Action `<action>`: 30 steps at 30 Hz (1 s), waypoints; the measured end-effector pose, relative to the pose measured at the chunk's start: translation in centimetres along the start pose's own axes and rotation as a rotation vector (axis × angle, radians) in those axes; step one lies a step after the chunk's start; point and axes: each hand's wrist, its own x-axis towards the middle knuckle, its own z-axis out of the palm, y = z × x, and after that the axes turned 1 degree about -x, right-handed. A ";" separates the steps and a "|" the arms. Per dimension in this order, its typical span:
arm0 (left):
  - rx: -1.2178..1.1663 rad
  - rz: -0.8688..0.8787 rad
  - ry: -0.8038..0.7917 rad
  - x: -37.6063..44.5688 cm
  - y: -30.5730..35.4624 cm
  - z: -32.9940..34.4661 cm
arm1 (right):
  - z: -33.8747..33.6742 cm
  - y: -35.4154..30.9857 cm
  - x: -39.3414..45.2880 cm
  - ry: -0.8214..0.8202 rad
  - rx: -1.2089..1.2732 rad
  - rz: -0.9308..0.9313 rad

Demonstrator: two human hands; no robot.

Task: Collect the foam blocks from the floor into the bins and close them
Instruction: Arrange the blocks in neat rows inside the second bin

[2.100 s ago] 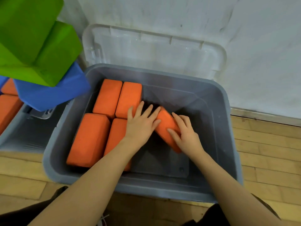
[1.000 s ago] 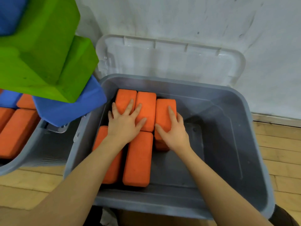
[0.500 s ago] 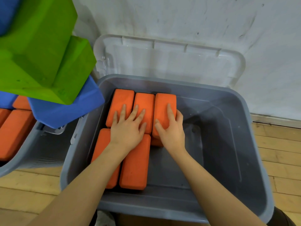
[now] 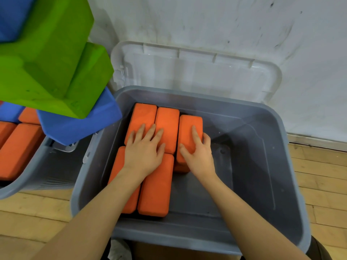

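The grey bin (image 4: 277, 166) holds five orange foam blocks (image 4: 155, 184) under both hands. Left hand (image 4: 144, 152) lies flat, fingers (image 4: 150, 130) spread, hiding the block joints; right hand (image 4: 199, 156) clasps the rightmost block (image 4: 189, 126), covering its near end.

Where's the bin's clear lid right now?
In the head view, the clear lid stands open behind the grey bin, leaning against the white wall.
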 end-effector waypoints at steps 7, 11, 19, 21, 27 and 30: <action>0.013 0.002 0.051 0.0 0.0 0.7 | 1.1 -0.3 1.0 0.081 -0.024 0.004; 0.038 0.010 0.014 0.1 0.0 1.0 | 1.6 -0.3 1.2 0.077 -0.121 -0.007; -0.115 -0.059 0.087 -0.7 0.1 -0.7 | 0.5 -1.1 1.1 -0.019 -0.278 -0.034; -0.092 -0.134 0.124 -2.1 -0.1 -1.0 | 0.5 -1.1 0.4 0.061 -0.373 -0.164; -0.021 -0.266 -0.007 -5.8 -1.7 -0.1 | 2.3 -1.6 -1.4 0.003 -0.450 -0.490; 0.006 -0.211 -0.024 -5.5 -1.7 0.3 | 3.2 -1.4 -1.1 -0.004 -0.516 -0.512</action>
